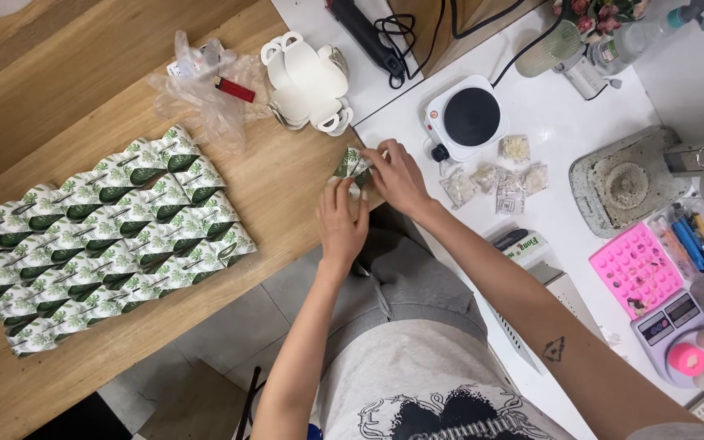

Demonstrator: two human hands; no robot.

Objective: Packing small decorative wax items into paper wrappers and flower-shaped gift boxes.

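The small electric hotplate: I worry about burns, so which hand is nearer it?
Right. The right hand lies just below-left of the hotplate, pinching a leaf-print packet. The left hand sits lower, farther off.

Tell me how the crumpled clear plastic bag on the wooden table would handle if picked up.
The clear plastic bag looks thin and wrinkled, so probably floppy and very light. The red lighter lying on it would likely slide off.

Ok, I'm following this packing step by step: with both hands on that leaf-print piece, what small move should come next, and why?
Probably finish the fold, then carry it left to the rows. Both the left hand and right hand pinch one leaf-print piece at the wooden table's edge, while the finished leaf-print pieces lie in neat rows to the left.
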